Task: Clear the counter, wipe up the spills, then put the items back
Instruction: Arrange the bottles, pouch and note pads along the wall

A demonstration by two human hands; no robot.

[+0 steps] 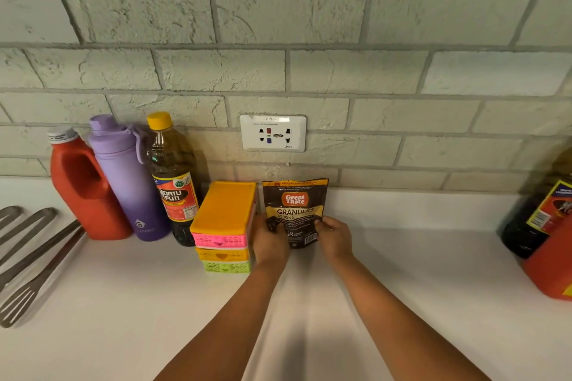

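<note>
Upright against the brick wall stood the Great Taste granules pouch, its base on the white desk, just below the wall outlet. The left hand gripped the pouch's lower left corner w/ curled fingers; the right hand pinched its lower right corner, thumb on the front. Just left of the pouch, touching or nearly so, sat a stack of small plastic boxes: orange lid on top, then pink, yellow & green tiers. Further left, in a row along the wall: a Datu Puti bottle w/ yellow cap, a purple water bottle, a red jug. Metal spatulas lay at the far left edge. At the right edge stood a dark bottle beside another red jug, both partly out of view.
</note>
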